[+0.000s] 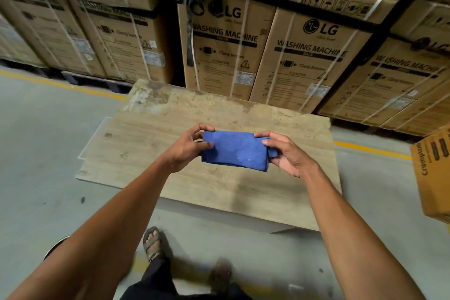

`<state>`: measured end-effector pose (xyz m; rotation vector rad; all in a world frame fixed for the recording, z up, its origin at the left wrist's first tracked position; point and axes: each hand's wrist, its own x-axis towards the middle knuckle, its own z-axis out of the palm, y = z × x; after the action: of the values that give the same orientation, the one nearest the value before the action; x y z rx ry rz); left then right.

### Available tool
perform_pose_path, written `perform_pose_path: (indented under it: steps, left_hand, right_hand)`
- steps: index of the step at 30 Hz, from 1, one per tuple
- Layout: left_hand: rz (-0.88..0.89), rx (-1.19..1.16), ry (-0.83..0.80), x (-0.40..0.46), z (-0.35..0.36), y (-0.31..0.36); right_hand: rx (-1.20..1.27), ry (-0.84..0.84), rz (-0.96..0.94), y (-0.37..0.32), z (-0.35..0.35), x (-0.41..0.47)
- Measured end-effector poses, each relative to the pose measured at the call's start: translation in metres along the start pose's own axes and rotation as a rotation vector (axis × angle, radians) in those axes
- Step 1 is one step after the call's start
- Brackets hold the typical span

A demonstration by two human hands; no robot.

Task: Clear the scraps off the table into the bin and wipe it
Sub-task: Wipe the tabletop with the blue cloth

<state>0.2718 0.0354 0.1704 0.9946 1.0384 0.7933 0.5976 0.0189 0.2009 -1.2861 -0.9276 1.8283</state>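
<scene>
From the head camera, the left hand (188, 147) and right hand (287, 153) each pinch one end of a folded blue fabric cloth (235, 150), held above the worn, pale wooden worktop (170, 117). No scraps show on it, so clearing looks done; wiping seems not yet begun. No bin is in view.

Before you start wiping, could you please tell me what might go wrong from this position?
The folded blue cloth is only pinched at its ends by the left hand and right hand, so it may unfold or slip. The worn wooden tabletop has a thin sheet overhanging its left edge, which wiping could probably snag or shift. No bin is visible, so remaining crumbs might get swept onto the floor.
</scene>
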Motion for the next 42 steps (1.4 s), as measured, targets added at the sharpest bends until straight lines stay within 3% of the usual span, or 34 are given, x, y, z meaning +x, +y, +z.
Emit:
perform_pose_path:
  steps: [5, 11, 14, 22, 27, 34, 37, 42]
  left_hand:
    - [-0.003, 0.072, 0.080, 0.021, -0.074, 0.005]
    - [0.060, 0.350, 0.226, 0.043, -0.177, 0.014]
    - [0.048, 0.337, 0.292, 0.045, -0.227, 0.021]
    - [0.006, -0.011, 0.307, 0.039, -0.326, 0.031]
    - [-0.086, -0.302, 0.505, 0.035, -0.375, 0.034]
    - [-0.125, -0.123, 0.639, 0.033, -0.419, 0.010]
    - [-0.140, -0.210, 0.710, 0.031, -0.430, 0.010]
    - [-0.318, -0.405, 0.713, 0.028, -0.444, -0.002]
  right_hand:
    - [-0.215, 0.045, 0.008, -0.001, 0.052, 0.060]
    - [-0.545, 0.177, -0.090, -0.012, 0.135, 0.135]
    - [-0.679, 0.214, -0.114, -0.014, 0.183, 0.172]
    - [-0.326, 0.216, -0.005, -0.013, 0.287, 0.238]
    - [-0.003, 0.252, 0.042, -0.010, 0.331, 0.286]
    - [-0.403, 0.291, -0.041, 0.014, 0.366, 0.354]
    - [-0.409, 0.209, 0.009, 0.012, 0.375, 0.377]
    - [-0.420, 0.122, 0.091, 0.014, 0.390, 0.409]
